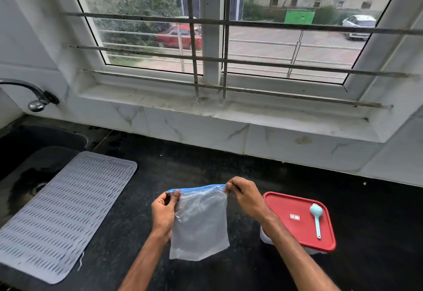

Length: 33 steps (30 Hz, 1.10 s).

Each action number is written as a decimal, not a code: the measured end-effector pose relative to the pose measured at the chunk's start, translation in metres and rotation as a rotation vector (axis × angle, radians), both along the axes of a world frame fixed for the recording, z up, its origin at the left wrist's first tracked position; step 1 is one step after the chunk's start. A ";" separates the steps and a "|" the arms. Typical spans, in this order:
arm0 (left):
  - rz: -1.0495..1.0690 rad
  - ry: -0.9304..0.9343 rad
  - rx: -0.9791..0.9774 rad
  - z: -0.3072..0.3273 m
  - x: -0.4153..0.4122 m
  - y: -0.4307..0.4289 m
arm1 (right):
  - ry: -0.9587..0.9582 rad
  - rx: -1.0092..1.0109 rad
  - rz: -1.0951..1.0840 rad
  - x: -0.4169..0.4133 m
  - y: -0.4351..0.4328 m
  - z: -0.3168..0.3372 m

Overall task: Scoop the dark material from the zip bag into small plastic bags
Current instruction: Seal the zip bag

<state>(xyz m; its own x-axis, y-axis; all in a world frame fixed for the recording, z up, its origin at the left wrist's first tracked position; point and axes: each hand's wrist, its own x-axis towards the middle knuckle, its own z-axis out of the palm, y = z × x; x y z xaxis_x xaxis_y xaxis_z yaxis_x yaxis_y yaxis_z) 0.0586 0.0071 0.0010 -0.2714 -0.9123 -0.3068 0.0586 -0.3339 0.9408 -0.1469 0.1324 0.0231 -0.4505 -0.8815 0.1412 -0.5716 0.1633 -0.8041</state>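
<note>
Head view of a black stone counter [229,171] beneath a barred window [148,27] with a white sill [206,107]; a band of white marbled tile [206,130] runs between sill and counter. At far left a dark sink [34,144] is let into the counter, with one tap [34,94] curving over it from the wall. One grey ribbed mat [64,210] lies at the left, its far corner reaching over the sink edge. One zip bag [199,226], translucent with a blue closure strip along the top, hangs upright over the middle of the counter; its contents cannot be told. Two hands hold it: the left hand [163,213] pinches the left end of the strip and the right hand [246,197] the right end, so the hands are apart with the strip stretched between them. One box [263,239] with a red lid [302,233] stands just right of the bag (the right forearm crosses its near left corner); one pale blue scoop [317,219] lies on the lid. Bare counter lies between mat and bag, behind the bag up to the tile, and right of the box.
</note>
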 end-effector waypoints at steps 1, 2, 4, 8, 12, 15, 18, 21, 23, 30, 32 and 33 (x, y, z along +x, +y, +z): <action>-0.002 0.013 0.018 0.000 0.000 0.001 | -0.001 -0.019 0.020 0.000 0.001 0.001; -0.006 0.027 0.040 0.001 -0.001 0.001 | -0.022 -0.020 0.034 -0.001 0.002 0.003; -0.023 0.038 0.058 0.003 -0.001 0.002 | -0.118 -0.025 0.062 -0.002 0.004 0.006; -0.081 0.015 0.019 0.006 0.000 0.002 | -0.277 -0.078 0.033 -0.004 0.007 0.012; -0.101 0.014 0.019 0.012 0.001 0.002 | -0.280 -0.063 0.004 -0.007 0.010 0.016; -0.090 0.031 0.023 0.016 0.002 0.002 | -0.384 0.032 0.039 -0.008 0.014 0.022; -0.085 0.032 0.014 0.018 0.000 0.006 | -0.485 0.072 -0.045 -0.005 0.012 0.022; -0.065 0.021 -0.020 0.020 -0.005 0.010 | -0.522 0.067 -0.103 -0.005 0.011 0.017; -0.075 0.002 -0.033 0.020 -0.007 0.010 | -0.511 0.080 -0.095 -0.007 0.014 0.017; -0.060 -0.118 -0.037 0.000 -0.014 0.001 | 0.009 0.290 -0.163 -0.013 0.009 0.010; -0.062 -0.167 -0.051 -0.011 -0.024 -0.002 | 0.249 0.274 -0.218 -0.006 0.001 0.008; -0.057 -0.193 -0.056 -0.017 -0.030 -0.004 | 0.326 0.195 -0.228 0.002 -0.007 0.004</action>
<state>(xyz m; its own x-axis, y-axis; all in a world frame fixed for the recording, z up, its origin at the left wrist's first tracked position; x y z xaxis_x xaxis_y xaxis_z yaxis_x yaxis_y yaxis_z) 0.0289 0.0030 -0.0160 -0.2640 -0.9143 -0.3071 -0.1424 -0.2780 0.9500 -0.1451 0.1256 0.0274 -0.5959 -0.7891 0.1490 -0.7219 0.4451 -0.5298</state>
